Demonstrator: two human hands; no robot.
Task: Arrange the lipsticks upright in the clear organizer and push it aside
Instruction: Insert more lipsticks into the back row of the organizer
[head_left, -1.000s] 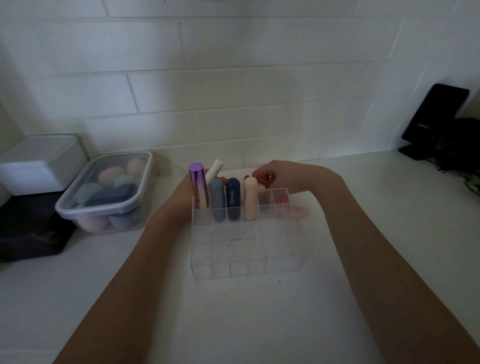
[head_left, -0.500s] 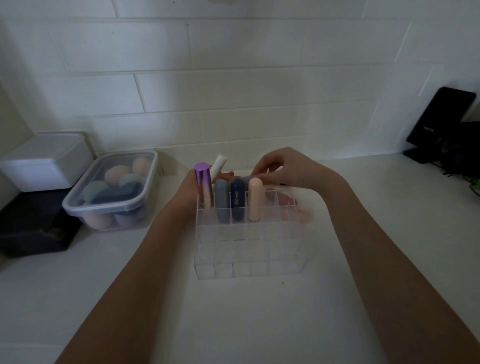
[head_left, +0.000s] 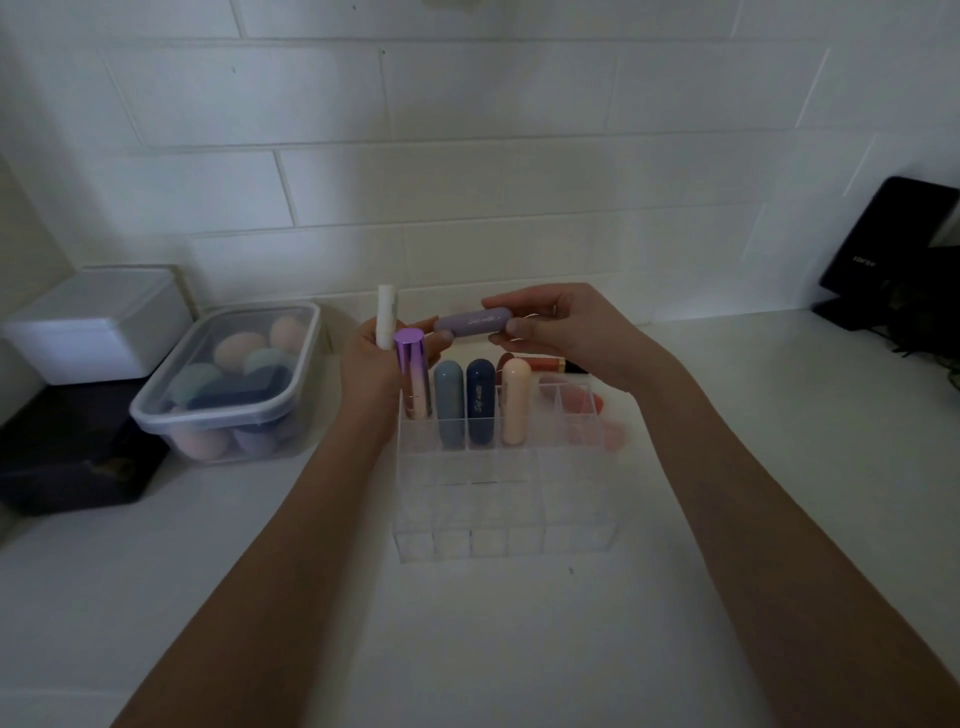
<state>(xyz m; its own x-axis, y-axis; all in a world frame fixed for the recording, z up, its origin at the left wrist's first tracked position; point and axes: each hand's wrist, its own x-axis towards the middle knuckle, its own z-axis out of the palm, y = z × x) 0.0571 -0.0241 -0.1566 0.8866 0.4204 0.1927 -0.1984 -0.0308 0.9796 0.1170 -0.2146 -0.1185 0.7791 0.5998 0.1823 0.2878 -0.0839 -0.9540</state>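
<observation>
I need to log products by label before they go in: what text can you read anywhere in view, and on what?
"Soft matte", pale script, as best I can read it: along the lilac capsule-shaped lipstick held sideways between both hands.
The same script, running vertically: on the navy capsule-shaped lipstick standing in the clear acrylic organizer.
Small white word on the black flat device leaning against the wall: too blurred to read.
Nothing else carries legible text.

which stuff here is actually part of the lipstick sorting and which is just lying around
Part of the job: clear organizer; four lipsticks standing in it; lilac lipstick in right hand; white tube in left hand; loose lipsticks behind organizer.

Lying about: sponge tub; white box; black stand.
</observation>
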